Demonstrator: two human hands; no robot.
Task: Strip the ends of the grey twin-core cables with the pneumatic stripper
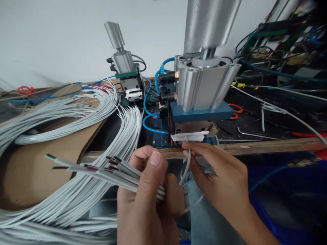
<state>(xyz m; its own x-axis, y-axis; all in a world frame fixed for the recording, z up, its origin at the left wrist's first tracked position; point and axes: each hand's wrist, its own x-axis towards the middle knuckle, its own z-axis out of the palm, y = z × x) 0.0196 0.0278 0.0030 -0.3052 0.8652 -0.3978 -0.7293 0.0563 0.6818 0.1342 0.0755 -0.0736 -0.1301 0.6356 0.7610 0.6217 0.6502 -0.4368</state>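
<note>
The left hand [150, 204] is closed around a bundle [107, 175] of grey cables, their stripped ends showing green, black and red cores. The right hand [222, 177] pinches a single cable [188, 163] at the taped front of the press [201, 88], by the edge of the counter [255, 149]. Loose wires [125, 136] lie beside and over cardboard [38, 173], whose small mark is unreadable. At lower right is a blue bin [270, 217], its contents too dark to make out.
</note>
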